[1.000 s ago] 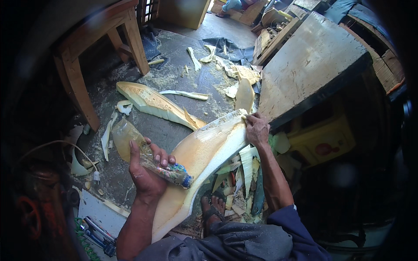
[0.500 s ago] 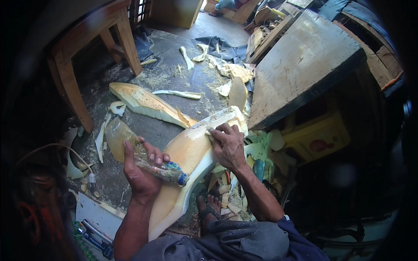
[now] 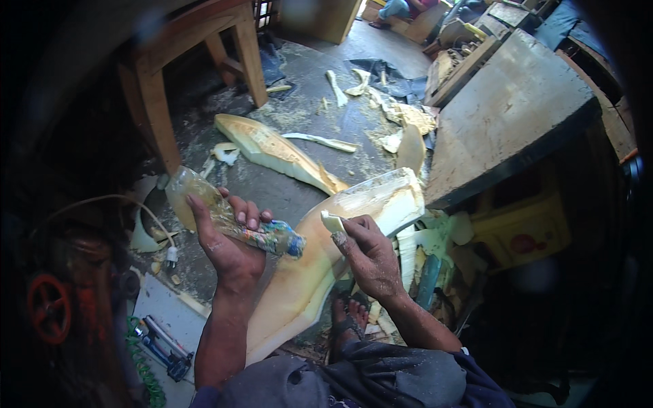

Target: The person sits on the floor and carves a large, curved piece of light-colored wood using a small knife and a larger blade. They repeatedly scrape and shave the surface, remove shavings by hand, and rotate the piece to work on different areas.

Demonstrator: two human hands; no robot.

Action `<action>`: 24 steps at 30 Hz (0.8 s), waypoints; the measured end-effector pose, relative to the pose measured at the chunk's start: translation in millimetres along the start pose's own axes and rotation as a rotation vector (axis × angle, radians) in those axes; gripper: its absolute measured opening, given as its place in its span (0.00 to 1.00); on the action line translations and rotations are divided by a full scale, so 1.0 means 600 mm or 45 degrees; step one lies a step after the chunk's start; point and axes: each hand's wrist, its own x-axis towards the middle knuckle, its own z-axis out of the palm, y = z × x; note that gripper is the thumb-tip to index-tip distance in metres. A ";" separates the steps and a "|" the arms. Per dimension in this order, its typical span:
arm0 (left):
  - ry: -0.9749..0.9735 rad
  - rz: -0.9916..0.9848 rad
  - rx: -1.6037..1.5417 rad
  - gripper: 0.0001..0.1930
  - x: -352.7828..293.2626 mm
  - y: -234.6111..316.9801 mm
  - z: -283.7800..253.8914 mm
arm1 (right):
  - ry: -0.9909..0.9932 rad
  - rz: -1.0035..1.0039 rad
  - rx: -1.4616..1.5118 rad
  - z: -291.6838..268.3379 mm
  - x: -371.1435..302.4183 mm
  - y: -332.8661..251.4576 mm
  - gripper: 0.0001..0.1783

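A long, curved block of yellow foam (image 3: 299, 285) with pale cut sides slants across my lap, its far end roughly trimmed. My left hand (image 3: 235, 238) is wrapped round a flat, translucent yellowish thing (image 3: 182, 197) with a multicoloured end, above the foam's left side; its exact kind is unclear. In my right hand (image 3: 371, 258), thumb and fingers pinch a small pale foam piece (image 3: 331, 222) just above the block. A second long foam piece (image 3: 279, 149) lies on the floor beyond.
Foam scraps (image 3: 408, 119) and crumbs litter the dark floor. A wooden stool (image 3: 248, 58) stands at the left, with a cable plug (image 3: 171, 256) nearer. On the right are a large grey slab (image 3: 510, 109) and a yellow crate (image 3: 524, 224). Another person (image 3: 401, 8) sits far back.
My right hand has come up off the foam's surface, and the small pale piece now shows between its fingers. The view has shifted, so the surroundings sit further right.
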 end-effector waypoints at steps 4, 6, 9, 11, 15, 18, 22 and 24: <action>0.076 0.133 0.005 0.30 0.010 0.045 -0.007 | -0.109 0.029 -0.018 0.047 -0.011 -0.031 0.19; 0.118 0.158 -0.007 0.29 0.011 0.059 -0.010 | -0.127 0.049 0.057 0.064 -0.012 -0.040 0.19; 0.150 0.180 0.004 0.29 0.012 0.071 -0.012 | -0.182 0.049 0.084 0.086 -0.014 -0.047 0.19; 0.155 0.205 0.048 0.29 0.010 0.076 -0.011 | -0.233 0.095 0.162 0.099 -0.016 -0.049 0.18; 0.162 0.180 0.081 0.27 0.008 0.080 -0.011 | -0.266 0.253 0.359 0.116 -0.024 -0.050 0.18; 0.174 0.160 0.087 0.26 0.008 0.078 -0.010 | -0.243 0.190 0.309 0.121 -0.028 -0.046 0.19; 0.132 0.123 0.122 0.26 0.006 0.078 -0.006 | -0.271 0.088 0.257 0.118 -0.028 -0.039 0.19; 0.126 0.121 0.128 0.26 0.003 0.081 -0.001 | -0.339 0.102 0.231 0.111 -0.026 -0.035 0.18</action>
